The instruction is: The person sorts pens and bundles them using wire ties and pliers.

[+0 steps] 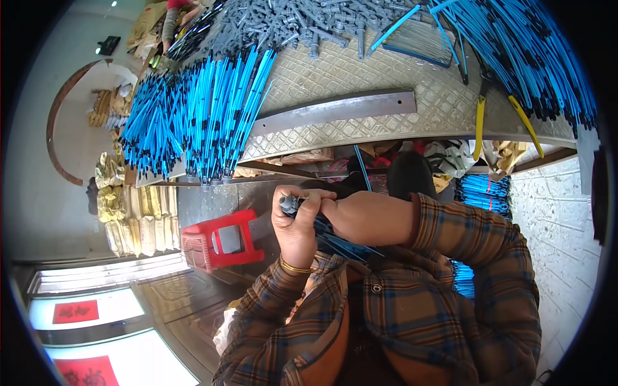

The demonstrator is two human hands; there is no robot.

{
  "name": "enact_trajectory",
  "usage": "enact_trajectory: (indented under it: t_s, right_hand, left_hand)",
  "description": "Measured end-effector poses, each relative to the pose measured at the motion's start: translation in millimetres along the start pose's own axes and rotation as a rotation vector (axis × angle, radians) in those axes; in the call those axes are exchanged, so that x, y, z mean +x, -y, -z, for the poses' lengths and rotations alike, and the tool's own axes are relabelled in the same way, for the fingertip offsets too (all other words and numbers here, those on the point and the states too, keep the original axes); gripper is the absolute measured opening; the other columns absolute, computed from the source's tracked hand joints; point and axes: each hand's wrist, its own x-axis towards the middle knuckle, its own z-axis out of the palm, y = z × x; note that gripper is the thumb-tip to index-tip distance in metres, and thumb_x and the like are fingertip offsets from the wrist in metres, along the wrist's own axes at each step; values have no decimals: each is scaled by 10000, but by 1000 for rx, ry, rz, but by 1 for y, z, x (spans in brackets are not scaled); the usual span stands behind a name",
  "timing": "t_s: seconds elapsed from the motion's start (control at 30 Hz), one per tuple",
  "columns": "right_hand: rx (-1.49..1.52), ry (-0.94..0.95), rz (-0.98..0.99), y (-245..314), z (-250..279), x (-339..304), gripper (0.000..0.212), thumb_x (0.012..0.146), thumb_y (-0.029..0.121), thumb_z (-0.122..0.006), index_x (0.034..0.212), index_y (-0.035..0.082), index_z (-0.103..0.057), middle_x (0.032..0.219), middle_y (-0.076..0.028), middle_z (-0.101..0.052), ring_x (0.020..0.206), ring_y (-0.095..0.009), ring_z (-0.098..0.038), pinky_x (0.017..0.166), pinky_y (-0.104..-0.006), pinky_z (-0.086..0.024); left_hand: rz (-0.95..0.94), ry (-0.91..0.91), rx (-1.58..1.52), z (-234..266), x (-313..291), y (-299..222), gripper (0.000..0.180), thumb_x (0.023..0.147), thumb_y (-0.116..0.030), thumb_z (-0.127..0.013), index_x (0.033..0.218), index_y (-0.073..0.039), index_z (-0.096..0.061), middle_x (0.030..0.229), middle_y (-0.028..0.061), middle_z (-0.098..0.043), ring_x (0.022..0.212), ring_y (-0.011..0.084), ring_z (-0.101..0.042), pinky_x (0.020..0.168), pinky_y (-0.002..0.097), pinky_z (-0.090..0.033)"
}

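Observation:
My left hand (295,226) grips a small grey plastic fitting (288,204) at the end of a bundle of thin blue and black rods (335,239). My right hand (360,215) closes around the same bundle just to the right, thumb toward the fitting. Both hands sit close to my chest, below the table's front edge (360,138). One blue rod (362,167) sticks up from the bundle toward the table.
The patterned table carries a fan of blue rods (199,112), a heap of grey fittings (290,26), more blue rods (528,51), yellow-handled pliers (499,112) and a metal strip (335,112). A red stool (219,239) stands on the floor at left. Another person (174,16) works at far top.

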Motion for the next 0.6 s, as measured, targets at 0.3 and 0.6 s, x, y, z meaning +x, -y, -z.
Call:
enact_trajectory:
  t_s: [0.3, 0.6]
  right_hand:
    - [156, -391, -48, -82, -89, -10, 334, 902, 316, -457, 1052, 18, -476, 795, -185, -555, 726, -331, -579, 622, -419, -427]
    - [-94, -171, -145, -2, -92, 40, 521, 882, 456, -434, 1228, 66, -417, 949, -214, -575, 875, -354, -560, 821, -408, -441]
  left_hand:
    - [-54, -108, -199, 45, -2, 4, 136, 781, 10, -535, 823, -52, -422, 670, 76, -535, 650, 177, -554, 681, 321, -477]
    - [-86, -298, -285, 119, -7, -13, 127, 773, -7, -515, 800, -81, -417, 620, 45, -436, 589, 155, -462, 642, 339, -452]
